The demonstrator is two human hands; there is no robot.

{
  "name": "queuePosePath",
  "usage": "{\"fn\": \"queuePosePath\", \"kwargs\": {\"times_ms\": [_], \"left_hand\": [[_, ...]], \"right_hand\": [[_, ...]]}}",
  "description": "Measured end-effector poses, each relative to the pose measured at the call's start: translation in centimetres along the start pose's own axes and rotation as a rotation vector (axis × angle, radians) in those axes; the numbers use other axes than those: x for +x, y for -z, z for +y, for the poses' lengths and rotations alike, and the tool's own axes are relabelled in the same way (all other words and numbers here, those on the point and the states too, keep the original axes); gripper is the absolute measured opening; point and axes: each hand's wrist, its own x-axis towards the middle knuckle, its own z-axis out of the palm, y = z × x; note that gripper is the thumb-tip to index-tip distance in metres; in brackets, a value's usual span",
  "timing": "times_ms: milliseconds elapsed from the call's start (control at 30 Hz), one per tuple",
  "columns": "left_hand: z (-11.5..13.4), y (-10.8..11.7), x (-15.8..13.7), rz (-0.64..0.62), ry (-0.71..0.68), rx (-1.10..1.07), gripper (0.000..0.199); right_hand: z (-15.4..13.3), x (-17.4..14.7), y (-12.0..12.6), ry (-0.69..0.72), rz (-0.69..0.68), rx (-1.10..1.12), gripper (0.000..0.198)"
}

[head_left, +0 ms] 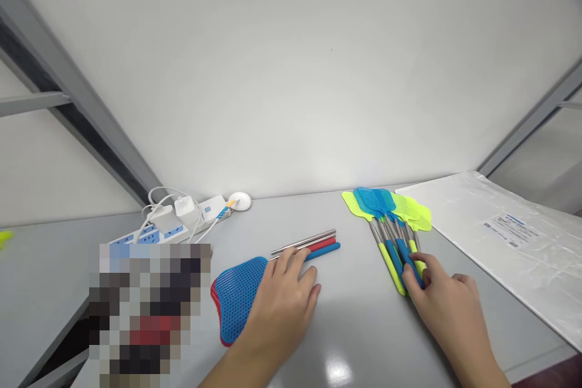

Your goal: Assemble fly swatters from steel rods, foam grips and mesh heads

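**Two hands rest on bundles of fly swatters at a grey workbench**

A clear plastic sheet with a printed label (509, 236) covers the right end of the smooth grey tabletop (354, 327), its near edge running just beside the right-hand bundle without touching it. At the back left, a white power strip with blue sockets (159, 231) lies against the wall, two white charger blocks plugged into it and white cables looping above; a small round white puck (239, 200) sits at its right end. A pixelated block hides whatever is at the front left.

In the middle lies a pair of stacked mesh fly swatters, blue over red (236, 297), their heads toward the camera and their steel rods with red and blue grips pointing away to the right. The left hand (282, 303) lies flat and open across the rods, fingers spread loosely, fingertips touching the metal; it grips nothing.

Well apart to the right sits a fanned bundle of blue and neon-yellow fly swatters (391, 218), heads toward the wall, handles toward the person. The right hand (443, 300) is half open, fingers curled, with the fingertips (411, 273) pressing on the blue and yellow handle ends; it is not closed around them.

Plain white wall panels rise behind the bench, with grey metal frame struts slanting at both sides.
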Motion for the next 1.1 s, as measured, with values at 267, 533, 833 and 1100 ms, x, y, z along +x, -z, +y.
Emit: {"fn": "queuePosePath", "kwargs": {"times_ms": [267, 533, 833, 1100], "left_hand": [[-0.3, 0.5, 0.2, -0.07, 0.115, 0.033, 0.024], [0.0, -0.4, -0.2, -0.057, 0.081, 0.077, 0.038], [0.4, -0.8, -0.5, -0.019, -0.024, 0.031, 0.022], [0.8, -0.6, -1.2, 0.07, -0.126, 0.112, 0.018]], "right_hand": [[-0.5, -0.3, 1.6, 0.052, 0.035, 0.013, 0.051], [-8.2, 6.6, 3.8, 0.515, -0.193, 0.265, 0.036], [-16.1, 12.6, -1.5, 0.989, -0.549, 0.276, 0.023], [-16.0, 13.0, -1.7, 1.109, -0.695, 0.338, 0.03]]}}
